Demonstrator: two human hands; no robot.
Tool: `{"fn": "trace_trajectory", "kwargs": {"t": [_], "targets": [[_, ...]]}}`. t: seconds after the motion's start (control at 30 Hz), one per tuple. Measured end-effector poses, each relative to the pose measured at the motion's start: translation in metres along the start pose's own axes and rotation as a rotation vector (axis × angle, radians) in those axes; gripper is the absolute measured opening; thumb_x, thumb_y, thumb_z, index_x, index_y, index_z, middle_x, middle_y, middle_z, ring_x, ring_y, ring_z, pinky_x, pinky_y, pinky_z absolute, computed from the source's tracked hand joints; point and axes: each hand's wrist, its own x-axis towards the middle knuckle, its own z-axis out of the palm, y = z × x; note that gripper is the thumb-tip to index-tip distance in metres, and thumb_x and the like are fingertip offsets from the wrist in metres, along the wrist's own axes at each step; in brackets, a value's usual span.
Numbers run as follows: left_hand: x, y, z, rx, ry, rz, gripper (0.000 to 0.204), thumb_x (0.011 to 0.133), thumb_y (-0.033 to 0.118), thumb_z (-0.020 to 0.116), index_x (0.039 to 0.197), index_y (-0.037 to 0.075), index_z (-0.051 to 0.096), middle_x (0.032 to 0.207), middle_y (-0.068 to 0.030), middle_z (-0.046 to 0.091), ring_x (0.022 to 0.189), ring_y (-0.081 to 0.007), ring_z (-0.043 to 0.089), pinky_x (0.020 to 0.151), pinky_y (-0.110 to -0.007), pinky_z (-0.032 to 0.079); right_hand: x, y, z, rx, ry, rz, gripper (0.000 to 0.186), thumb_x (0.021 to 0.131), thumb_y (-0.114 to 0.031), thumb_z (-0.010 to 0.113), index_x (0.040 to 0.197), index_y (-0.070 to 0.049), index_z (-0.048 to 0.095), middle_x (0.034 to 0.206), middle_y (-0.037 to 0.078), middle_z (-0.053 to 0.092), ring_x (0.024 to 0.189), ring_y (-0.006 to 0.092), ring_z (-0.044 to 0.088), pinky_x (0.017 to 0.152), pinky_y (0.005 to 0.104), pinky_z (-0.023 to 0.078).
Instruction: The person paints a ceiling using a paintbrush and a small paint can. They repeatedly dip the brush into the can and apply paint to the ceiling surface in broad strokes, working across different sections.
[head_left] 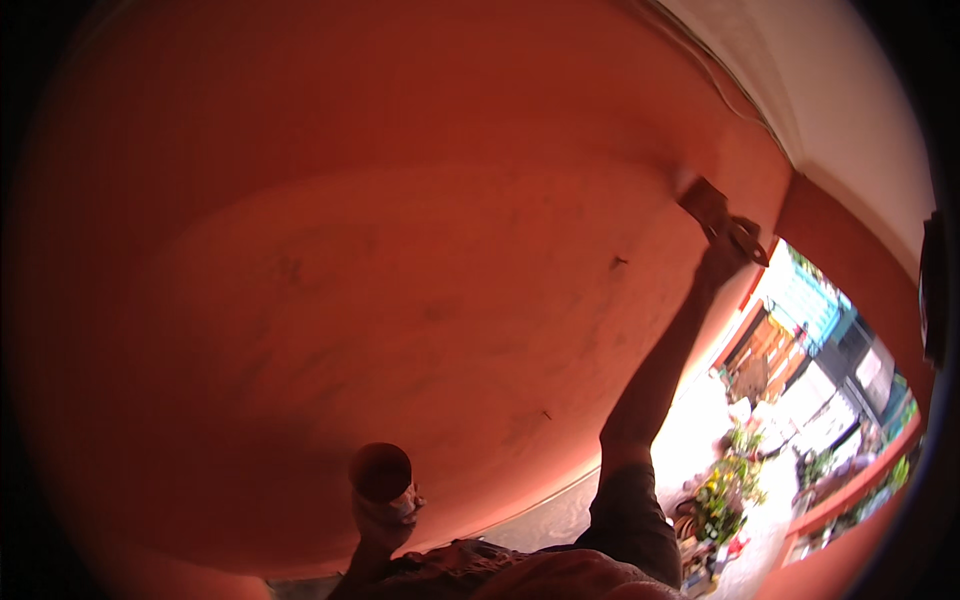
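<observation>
My right hand (731, 248) is raised far to the right, its fingers closed round the handle of a wide flat paintbrush (704, 202). The brush's bristle end, partly blurred, meets the orange-red wall (450, 250). Low in front of my body, my left hand (385, 515) is wrapped round a round cup-like container (381, 472). Its dark opening faces me, and I cannot make out what is inside. Across the wall, a darker red area above borders a lighter, smudged area below.
Two small dark marks or nails (620, 261) stick out of the wall. A pale ceiling (850, 90) with a cable along its edge meets the wall at upper right. Beyond the wall's right end lie a bright opening, potted plants (728, 500) and a low red ledge (850, 485).
</observation>
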Motion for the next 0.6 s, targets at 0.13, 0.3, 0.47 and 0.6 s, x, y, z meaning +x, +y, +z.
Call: {"fn": "trace_trajectory", "kwargs": {"t": [0.13, 0.3, 0.47, 0.6], "targets": [[-0.009, -0.012, 0.032, 0.048, 0.006, 0.100, 0.070, 0.090, 0.061, 0.063, 0.140, 0.014, 0.052, 0.124, -0.0189, 0.057, 0.102, -0.0349, 0.061, 0.062, -0.029, 0.053, 0.000, -0.062, 0.061, -0.342, -0.100, -0.140, 0.005, 0.091, -0.002, 0.068, 0.093, 0.000, 0.064, 0.085, 0.007, 0.066, 0.076, 0.0192, 0.067, 0.068, 0.0330, 0.055], [-0.009, -0.022, 0.063, -0.026, -0.064, 0.136, 0.074, 0.090, 0.063, 0.064, 0.141, 0.012, 0.051, 0.122, -0.0177, 0.059, 0.104, -0.0349, 0.062, 0.061, -0.030, 0.053, -0.084, -0.238, 0.132, -0.220, -0.409, -0.336, 0.008, 0.096, -0.003, 0.066, 0.095, 0.003, 0.070, 0.100, 0.013, 0.074, 0.087, 0.0278, 0.073, 0.077, 0.0336, 0.058], [-0.010, -0.031, 0.068, -0.036, -0.174, 0.235, 0.079, 0.090, 0.069, 0.057, 0.143, 0.011, 0.049, 0.125, -0.0152, 0.059, 0.102, -0.0342, 0.061, 0.061, -0.032, 0.052, -0.136, -0.355, 0.171, 0.471, -0.813, -0.522, 0.009, 0.093, -0.002, 0.070, 0.102, 0.000, 0.068, 0.110, 0.021, 0.074, 0.086, 0.0267, 0.075, 0.068, 0.0349, 0.060], [-0.027, -0.038, 0.120, 0.006, -0.050, 0.308, 0.079, 0.091, 0.070, 0.052, 0.144, 0.012, 0.048, 0.126, -0.0145, 0.060, 0.100, -0.0338, 0.061, 0.060, -0.033, 0.050, -0.144, -0.367, 0.175, 1.038, -0.864, 0.005, 0.018, 0.092, 0.004, 0.068, 0.110, 0.001, 0.065, 0.119, 0.021, 0.070, 0.094, 0.0238, 0.073, 0.069, 0.0335, 0.060]]}}
